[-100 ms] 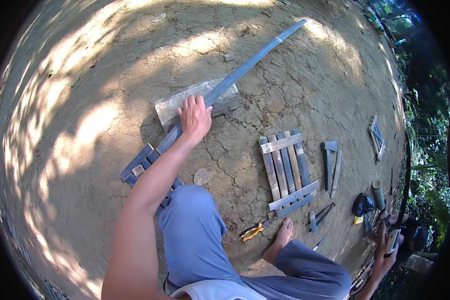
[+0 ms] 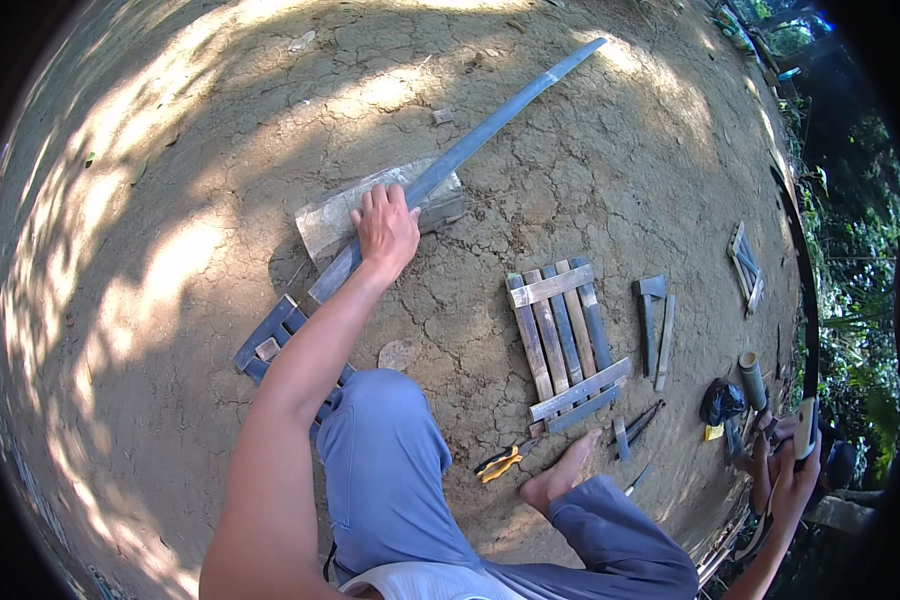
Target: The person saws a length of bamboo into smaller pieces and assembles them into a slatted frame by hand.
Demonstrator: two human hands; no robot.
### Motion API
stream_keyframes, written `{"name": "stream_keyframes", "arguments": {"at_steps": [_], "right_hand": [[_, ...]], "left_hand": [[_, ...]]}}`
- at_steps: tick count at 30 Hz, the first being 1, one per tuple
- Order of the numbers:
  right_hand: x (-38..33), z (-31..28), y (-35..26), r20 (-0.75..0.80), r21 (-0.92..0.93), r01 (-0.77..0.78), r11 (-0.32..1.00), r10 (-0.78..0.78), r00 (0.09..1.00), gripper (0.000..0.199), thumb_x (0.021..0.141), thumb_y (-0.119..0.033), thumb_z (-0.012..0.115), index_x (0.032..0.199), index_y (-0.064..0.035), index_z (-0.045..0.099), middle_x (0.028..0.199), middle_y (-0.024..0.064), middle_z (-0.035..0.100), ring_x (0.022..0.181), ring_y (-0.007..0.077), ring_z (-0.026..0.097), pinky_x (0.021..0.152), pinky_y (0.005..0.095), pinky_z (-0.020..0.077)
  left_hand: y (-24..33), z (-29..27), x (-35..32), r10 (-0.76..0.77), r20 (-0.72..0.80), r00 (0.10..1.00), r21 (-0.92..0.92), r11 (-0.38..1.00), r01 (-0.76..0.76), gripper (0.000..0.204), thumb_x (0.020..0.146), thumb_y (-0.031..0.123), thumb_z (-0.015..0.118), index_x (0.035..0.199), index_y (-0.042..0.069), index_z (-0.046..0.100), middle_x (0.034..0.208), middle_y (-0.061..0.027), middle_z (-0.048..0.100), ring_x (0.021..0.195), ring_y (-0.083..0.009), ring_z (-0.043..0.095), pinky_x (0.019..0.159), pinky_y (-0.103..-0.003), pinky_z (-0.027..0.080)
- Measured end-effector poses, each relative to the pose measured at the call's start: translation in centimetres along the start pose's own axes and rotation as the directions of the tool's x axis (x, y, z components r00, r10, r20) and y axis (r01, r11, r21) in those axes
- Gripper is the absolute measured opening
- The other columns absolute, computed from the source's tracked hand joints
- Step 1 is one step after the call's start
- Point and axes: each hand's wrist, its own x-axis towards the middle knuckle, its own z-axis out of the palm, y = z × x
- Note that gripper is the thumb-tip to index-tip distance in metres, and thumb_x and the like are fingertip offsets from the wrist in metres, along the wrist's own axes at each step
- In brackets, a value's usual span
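A long flat bamboo strip [image 2: 500,118] lies slantwise across a squared wooden block [image 2: 330,225] on the ground. My left hand [image 2: 387,230] is closed over the strip, pressing it on the block; its lower end pokes out beneath my wrist. Far off to the right, my right hand [image 2: 796,475] grips the pale handle of a machete [image 2: 808,330]. The long dark blade points upward and away from the strip. Beside my left knee, partly hidden by my forearm, lies a small frame of dark slats [image 2: 270,335].
A slatted bamboo panel [image 2: 568,340], an axe [image 2: 647,320] and yellow-handled pliers [image 2: 500,462] lie right of my knee. Beyond are a black plastic bag [image 2: 722,401], a bamboo tube [image 2: 752,380] and a small slat frame [image 2: 745,268]. A person is partly visible at the right edge.
My right hand has risen with the machete, whose blade now reaches higher along the right side. My left hand keeps its hold on the strip; the whole view has shifted slightly.
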Motion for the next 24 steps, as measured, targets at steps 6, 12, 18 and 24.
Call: {"name": "stream_keyframes", "arguments": {"at_steps": [6, 12, 18, 24], "right_hand": [[3.4, 18.9, -14.0, 0.358, 0.432, -0.135, 0.892, -0.032, 0.933, 0.042, 0.104, -0.012, 0.061, 0.143, -0.0041, 0.047, 0.077, 0.0015, 0.059, 0.058, 0.0075, 0.057, 0.048, 0.0254, 0.0452], [0.6, 38.8, -20.9, 0.445, 0.568, -0.137, 0.811, -0.163, 0.881, 0.044, 0.102, -0.021, 0.060, 0.141, -0.0054, 0.044, 0.086, 0.0235, 0.071, 0.077, 0.0382, 0.073, 0.068, 0.0454, 0.0546], [0.7, 45.6, -23.9, 0.386, 0.552, -0.056, 0.832, -0.195, 0.902, 0.050, 0.103, -0.025, 0.059, 0.145, -0.0079, 0.038, 0.094, 0.0343, 0.069, 0.090, 0.0568, 0.065, 0.075, 0.0621, 0.0495], [0.7, 47.0, -23.5, 0.427, 0.507, -0.061, 0.860, -0.189, 0.885, 0.051, 0.104, -0.028, 0.058, 0.145, -0.0063, 0.036, 0.095, 0.0355, 0.069, 0.091, 0.0575, 0.065, 0.076, 0.0626, 0.0493]], "left_hand": [[-1.1, 0.7, -4.5, -0.020, 0.061, 0.998, 0.037, 0.999, 0.018, 0.040, 0.094, 0.026, 0.072, 0.123, 0.003, 0.056, 0.122, -0.0166, 0.054, 0.120, -0.0352, 0.053, 0.095, -0.057, 0.042], [0.9, 1.8, -3.9, -0.031, 0.075, 0.997, 0.024, 0.999, 0.029, 0.048, 0.100, 0.033, 0.065, 0.144, 0.016, 0.057, 0.119, -0.0163, 0.055, 0.117, -0.0345, 0.052, 0.095, -0.056, 0.039], [0.6, 2.1, -0.4, 0.063, 0.032, 0.997, 0.033, 0.997, -0.064, 0.034, 0.098, 0.040, 0.064, 0.117, 0.012, 0.068, 0.117, -0.0147, 0.056, 0.114, -0.0345, 0.052, 0.093, -0.054, 0.036], [0.5, 4.0, 4.3, -0.076, -0.018, 0.997, 0.081, 0.994, 0.078, 0.045, 0.099, 0.049, 0.060, 0.123, 0.011, 0.065, 0.140, -0.0148, 0.052, 0.134, -0.0347, 0.046, 0.107, -0.067, 0.027]]}}
